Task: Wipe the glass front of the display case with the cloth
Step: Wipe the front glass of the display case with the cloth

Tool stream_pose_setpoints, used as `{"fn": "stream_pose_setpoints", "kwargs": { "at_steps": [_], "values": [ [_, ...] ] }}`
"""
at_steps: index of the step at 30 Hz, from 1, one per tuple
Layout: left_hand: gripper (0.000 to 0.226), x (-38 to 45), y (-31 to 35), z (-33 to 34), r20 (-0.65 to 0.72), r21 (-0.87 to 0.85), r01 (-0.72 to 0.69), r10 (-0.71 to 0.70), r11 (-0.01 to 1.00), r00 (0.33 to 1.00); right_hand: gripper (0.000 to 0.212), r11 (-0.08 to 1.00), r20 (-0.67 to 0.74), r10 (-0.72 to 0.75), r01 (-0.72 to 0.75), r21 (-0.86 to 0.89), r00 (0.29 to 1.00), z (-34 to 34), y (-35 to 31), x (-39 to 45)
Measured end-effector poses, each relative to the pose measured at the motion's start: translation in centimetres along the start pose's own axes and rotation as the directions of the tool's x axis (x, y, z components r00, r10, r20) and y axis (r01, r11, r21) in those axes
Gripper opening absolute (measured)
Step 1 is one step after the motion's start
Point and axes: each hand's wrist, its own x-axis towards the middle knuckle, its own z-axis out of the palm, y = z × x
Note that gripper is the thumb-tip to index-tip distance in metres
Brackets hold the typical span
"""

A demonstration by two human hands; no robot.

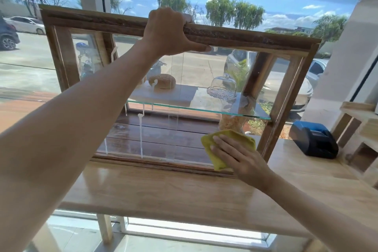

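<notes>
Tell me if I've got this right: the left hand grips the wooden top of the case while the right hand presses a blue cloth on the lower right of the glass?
Not quite: the cloth is yellow, not blue, as the head view shows. The rest holds: the left hand grips the case's wooden top and the right hand presses the cloth on the lower right of the glass.

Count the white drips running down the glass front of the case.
3 clear ones: one low on the left, a long one right of it, and a short one under the shelf's left end. The left arm may hide more.
</notes>
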Motion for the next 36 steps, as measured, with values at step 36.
{"fn": "stream_pose_setpoints", "kwargs": {
  "at_steps": [36],
  "values": [
    [0.094, -0.2, 0.1, -0.3, 0.017, 0.006, 0.021, -0.021, 1.0, 1.0, 0.055, 0.965, 0.515, -0.262, 0.217, 0.147, 0.816, 6.5, 0.5, 0.7]
  ]
}}
